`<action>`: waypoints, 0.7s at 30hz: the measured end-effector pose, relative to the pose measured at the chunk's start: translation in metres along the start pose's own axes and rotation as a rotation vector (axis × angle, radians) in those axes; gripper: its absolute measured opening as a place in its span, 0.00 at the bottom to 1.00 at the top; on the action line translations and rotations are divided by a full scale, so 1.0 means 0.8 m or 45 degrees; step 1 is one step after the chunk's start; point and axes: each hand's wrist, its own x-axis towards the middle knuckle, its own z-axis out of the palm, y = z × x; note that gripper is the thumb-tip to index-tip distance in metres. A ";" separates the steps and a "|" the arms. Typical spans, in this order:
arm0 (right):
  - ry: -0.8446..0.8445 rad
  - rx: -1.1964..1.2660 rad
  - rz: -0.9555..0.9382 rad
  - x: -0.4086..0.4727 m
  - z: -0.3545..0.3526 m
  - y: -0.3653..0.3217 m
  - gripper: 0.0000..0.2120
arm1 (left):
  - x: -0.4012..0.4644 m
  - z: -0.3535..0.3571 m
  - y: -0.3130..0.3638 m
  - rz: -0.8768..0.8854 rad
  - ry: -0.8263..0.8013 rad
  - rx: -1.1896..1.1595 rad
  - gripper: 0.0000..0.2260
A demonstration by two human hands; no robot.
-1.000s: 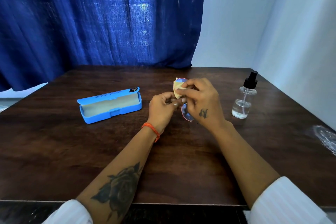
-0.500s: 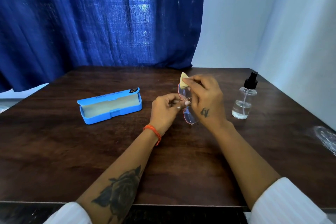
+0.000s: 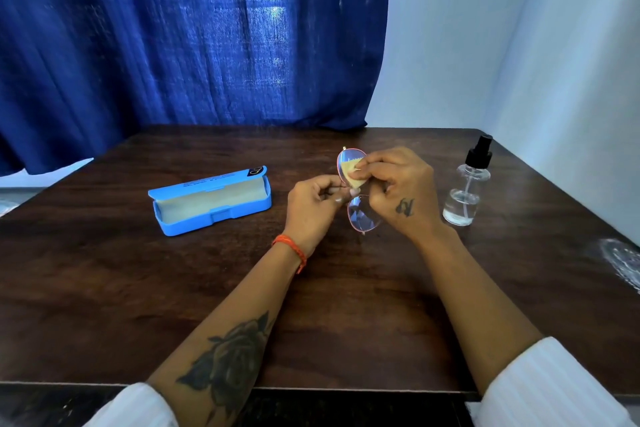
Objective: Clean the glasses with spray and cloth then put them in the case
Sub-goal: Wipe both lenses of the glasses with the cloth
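Note:
Pink-rimmed glasses [image 3: 361,217] with clear lenses are held on end above the middle of the dark wooden table [image 3: 104,288]. My left hand [image 3: 311,210] pinches them at the bridge between the two lenses. My right hand [image 3: 401,189] pinches a small yellow cloth [image 3: 350,172] against the upper, far lens. The lower lens shows bare between my hands. An open blue case [image 3: 211,199] with a pale lining lies to the left. A clear spray bottle [image 3: 467,184] with a black nozzle stands upright to the right of my right hand.
A blue curtain [image 3: 190,35] hangs behind the table and a white wall [image 3: 519,45] closes off the right side. A clear plastic piece [image 3: 623,263] lies at the table's right edge. The near table edge runs just past my forearms.
The yellow cloth under my right fingers has shifted from the top of the upper lens down onto its face. My left hand keeps its pinch at the bridge; the glasses have barely moved.

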 end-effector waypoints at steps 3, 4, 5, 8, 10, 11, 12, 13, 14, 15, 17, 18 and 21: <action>0.070 -0.075 0.028 0.002 -0.004 0.006 0.14 | 0.000 -0.002 -0.001 0.022 0.014 -0.003 0.05; 0.085 -0.107 0.034 0.002 -0.005 0.006 0.15 | 0.000 -0.002 -0.002 0.030 0.017 0.002 0.05; 0.095 -0.136 0.038 0.002 -0.004 0.005 0.15 | 0.001 -0.002 -0.003 0.040 0.019 0.007 0.05; 0.083 -0.167 0.035 0.002 0.001 -0.005 0.14 | 0.000 -0.001 -0.004 0.081 -0.002 0.042 0.05; 0.032 -0.172 -0.006 0.000 0.005 -0.010 0.15 | 0.000 -0.001 -0.006 0.108 -0.027 0.082 0.04; 0.003 -0.179 -0.032 -0.001 0.006 -0.011 0.16 | 0.000 0.000 -0.007 0.120 -0.029 0.105 0.04; -0.024 -0.184 -0.055 -0.001 0.007 -0.012 0.16 | 0.000 -0.001 -0.007 0.126 -0.025 0.118 0.03; -0.044 -0.176 -0.076 -0.001 0.008 -0.011 0.15 | 0.000 -0.001 -0.007 0.125 -0.015 0.120 0.03; -0.060 -0.151 -0.094 -0.002 0.009 -0.010 0.14 | 0.000 -0.001 -0.008 0.117 0.001 0.112 0.02; -0.070 -0.115 -0.107 -0.002 0.010 -0.008 0.12 | 0.001 -0.002 -0.007 0.105 0.021 0.102 0.02; -0.082 -0.056 -0.095 -0.003 0.011 -0.006 0.14 | 0.002 -0.002 -0.006 0.080 0.050 0.074 0.05; -0.082 -0.035 -0.072 -0.002 0.011 -0.005 0.14 | 0.002 -0.002 -0.005 0.072 0.052 0.058 0.05; -0.036 0.037 0.000 0.001 0.007 -0.003 0.12 | 0.000 0.001 -0.004 0.061 0.033 0.057 0.07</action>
